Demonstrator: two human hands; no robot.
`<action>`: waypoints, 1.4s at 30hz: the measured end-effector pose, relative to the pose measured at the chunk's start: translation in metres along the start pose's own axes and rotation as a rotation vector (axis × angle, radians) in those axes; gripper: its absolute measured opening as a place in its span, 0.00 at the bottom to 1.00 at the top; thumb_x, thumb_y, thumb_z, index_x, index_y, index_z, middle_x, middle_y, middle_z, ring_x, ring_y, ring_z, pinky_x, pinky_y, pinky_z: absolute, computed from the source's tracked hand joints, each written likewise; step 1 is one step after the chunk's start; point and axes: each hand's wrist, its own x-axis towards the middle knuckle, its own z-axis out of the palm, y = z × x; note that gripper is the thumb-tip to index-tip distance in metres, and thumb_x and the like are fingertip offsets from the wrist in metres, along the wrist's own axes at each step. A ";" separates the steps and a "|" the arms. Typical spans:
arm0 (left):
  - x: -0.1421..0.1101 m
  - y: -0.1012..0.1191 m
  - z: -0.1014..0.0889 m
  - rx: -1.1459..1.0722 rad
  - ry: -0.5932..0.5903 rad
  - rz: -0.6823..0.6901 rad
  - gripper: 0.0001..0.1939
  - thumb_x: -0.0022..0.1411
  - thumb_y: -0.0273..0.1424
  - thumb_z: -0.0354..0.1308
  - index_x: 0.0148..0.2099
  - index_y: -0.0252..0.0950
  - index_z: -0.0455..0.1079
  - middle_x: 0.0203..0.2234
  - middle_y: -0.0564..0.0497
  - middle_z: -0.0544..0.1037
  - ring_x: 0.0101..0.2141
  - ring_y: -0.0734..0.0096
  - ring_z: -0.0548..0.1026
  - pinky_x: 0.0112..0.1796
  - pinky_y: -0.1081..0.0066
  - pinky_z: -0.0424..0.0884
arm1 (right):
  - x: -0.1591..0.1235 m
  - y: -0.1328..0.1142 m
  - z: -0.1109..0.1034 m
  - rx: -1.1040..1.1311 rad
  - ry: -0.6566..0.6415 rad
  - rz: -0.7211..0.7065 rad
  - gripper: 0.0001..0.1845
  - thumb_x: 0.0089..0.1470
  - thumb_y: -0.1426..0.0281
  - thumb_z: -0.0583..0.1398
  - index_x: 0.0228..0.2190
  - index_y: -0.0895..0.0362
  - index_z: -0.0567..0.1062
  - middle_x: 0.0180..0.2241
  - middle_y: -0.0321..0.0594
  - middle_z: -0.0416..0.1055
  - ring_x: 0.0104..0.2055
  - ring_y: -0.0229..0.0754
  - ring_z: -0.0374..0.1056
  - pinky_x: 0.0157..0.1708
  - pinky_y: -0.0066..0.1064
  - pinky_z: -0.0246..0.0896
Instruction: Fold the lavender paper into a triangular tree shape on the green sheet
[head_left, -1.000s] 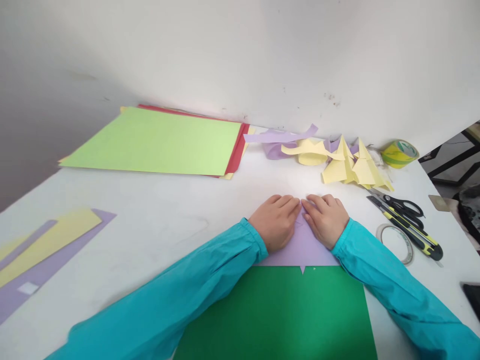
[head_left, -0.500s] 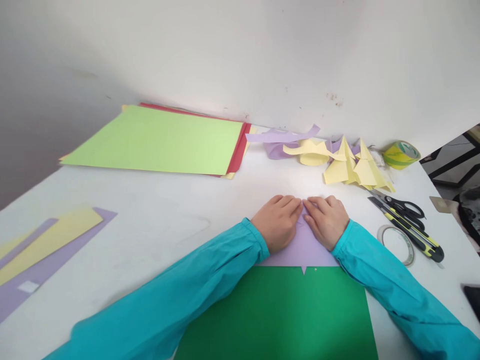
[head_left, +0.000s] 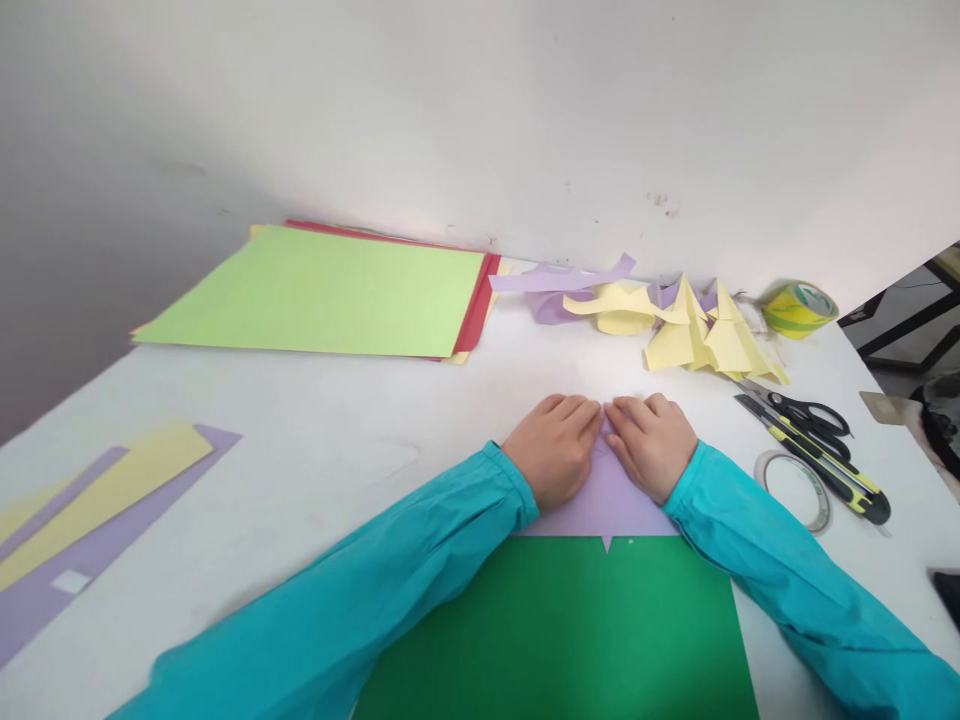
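Observation:
A folded sheet of purple paper (head_left: 600, 512) lies flat, narrowing to a point at its far end. My left hand (head_left: 553, 450) presses on its left side, fingers bent and closed at that tip. From the right, my right hand (head_left: 652, 445) grips the same tip between finger and thumb, almost touching the left. Both hands cover much of the paper's sloping edges. Below its near edge, a small purple point sticks out over a green sheet (head_left: 570, 630).
Light green and red sheets (head_left: 322, 295) are stacked at the back left. Purple and yellow strips (head_left: 112, 510) lie far left. Curled strips, folded yellow paper cones (head_left: 686, 335) and yellow tape (head_left: 801, 308) line the wall. Scissors (head_left: 814, 415), a cutter (head_left: 817, 460) and a tape roll (head_left: 769, 470) sit right.
The camera view has tipped very slightly. Both hands stay on the tip of the purple paper, with no clear movement of the paper.

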 end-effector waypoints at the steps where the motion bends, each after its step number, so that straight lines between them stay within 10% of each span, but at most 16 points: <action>1: 0.000 0.000 0.000 0.001 0.005 0.001 0.21 0.60 0.27 0.48 0.53 0.24 0.67 0.44 0.38 0.72 0.45 0.55 0.68 0.46 0.58 0.65 | -0.001 0.000 0.000 -0.003 0.001 -0.005 0.19 0.60 0.66 0.54 0.48 0.61 0.73 0.46 0.45 0.72 0.37 0.47 0.57 0.33 0.39 0.53; 30: -0.001 0.000 0.000 0.003 0.029 0.013 0.20 0.60 0.26 0.48 0.52 0.24 0.68 0.45 0.37 0.72 0.45 0.54 0.68 0.46 0.58 0.65 | -0.006 0.002 0.006 0.101 0.142 -0.055 0.18 0.61 0.68 0.51 0.42 0.65 0.76 0.45 0.49 0.74 0.45 0.49 0.63 0.42 0.39 0.62; 42: -0.001 -0.002 0.001 -0.038 0.028 0.003 0.21 0.60 0.27 0.47 0.53 0.24 0.67 0.46 0.37 0.72 0.46 0.54 0.68 0.49 0.56 0.64 | -0.004 0.005 0.005 0.184 -0.017 0.122 0.19 0.61 0.64 0.52 0.50 0.53 0.73 0.56 0.46 0.65 0.57 0.53 0.56 0.51 0.48 0.56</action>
